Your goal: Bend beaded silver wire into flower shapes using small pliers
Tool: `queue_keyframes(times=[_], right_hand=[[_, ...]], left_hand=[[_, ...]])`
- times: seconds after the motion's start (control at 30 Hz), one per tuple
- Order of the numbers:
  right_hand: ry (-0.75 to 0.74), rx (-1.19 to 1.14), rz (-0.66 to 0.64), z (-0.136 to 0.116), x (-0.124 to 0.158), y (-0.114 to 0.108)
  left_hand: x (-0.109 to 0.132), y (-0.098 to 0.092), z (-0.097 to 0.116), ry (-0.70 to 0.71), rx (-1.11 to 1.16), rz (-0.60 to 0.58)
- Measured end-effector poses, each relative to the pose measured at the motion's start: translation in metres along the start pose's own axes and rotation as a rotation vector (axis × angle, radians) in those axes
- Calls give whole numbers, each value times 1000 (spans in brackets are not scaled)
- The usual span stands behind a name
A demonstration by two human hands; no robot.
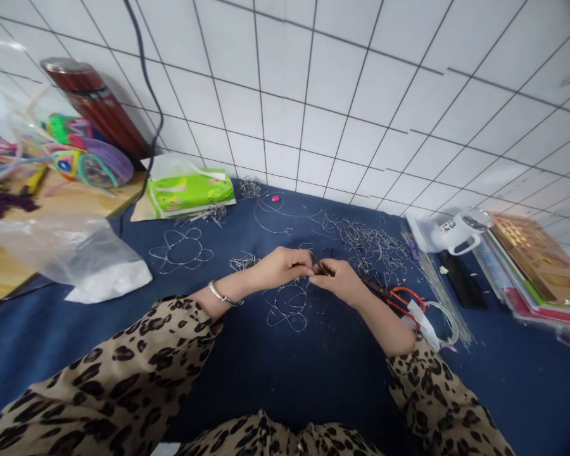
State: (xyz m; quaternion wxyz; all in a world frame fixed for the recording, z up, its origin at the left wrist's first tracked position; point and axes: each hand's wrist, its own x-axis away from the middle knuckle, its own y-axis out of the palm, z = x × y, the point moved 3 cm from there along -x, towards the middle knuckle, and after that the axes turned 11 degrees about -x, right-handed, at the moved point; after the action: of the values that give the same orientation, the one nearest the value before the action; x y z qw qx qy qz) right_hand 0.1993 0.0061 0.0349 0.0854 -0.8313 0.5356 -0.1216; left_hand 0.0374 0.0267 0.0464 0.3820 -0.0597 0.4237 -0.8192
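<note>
Both hands meet over the middle of the dark blue cloth. My left hand (282, 266) is closed, thumb and fingers pinching the upper edge of a wire flower (289, 304), whose thin looped petals hang below the fingers. My right hand (341, 280) wraps round small dark pliers (319, 263); their jaws point up and left to the left fingertips. Most of the pliers' handles are hidden in the palm. Another wire flower (183, 251) with a round centre and looped petals lies flat to the left.
Wire scraps (373, 244) spread behind my right hand; a smaller pile (244, 261) lies by my left wrist. Orange-handled pliers (406, 294), straight wires (444, 291), a white mug (460, 234) and books (536, 266) are right. A tissue pack (190, 193) and plastic bag (95, 253) are left.
</note>
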Motion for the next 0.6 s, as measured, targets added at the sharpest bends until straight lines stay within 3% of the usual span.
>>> queue_keyframes(times=[0.17,0.4,0.6], right_hand=[[54,-23,30,5,0,-3],[120,-54,30,9,-3,-7],[149,-74,18,15,-9,-9]], left_hand=[[-1,0,-7,-22,-8,-37],[5,-19,-26,13,-251,-32],[6,-16,-38,5,-270,-171]])
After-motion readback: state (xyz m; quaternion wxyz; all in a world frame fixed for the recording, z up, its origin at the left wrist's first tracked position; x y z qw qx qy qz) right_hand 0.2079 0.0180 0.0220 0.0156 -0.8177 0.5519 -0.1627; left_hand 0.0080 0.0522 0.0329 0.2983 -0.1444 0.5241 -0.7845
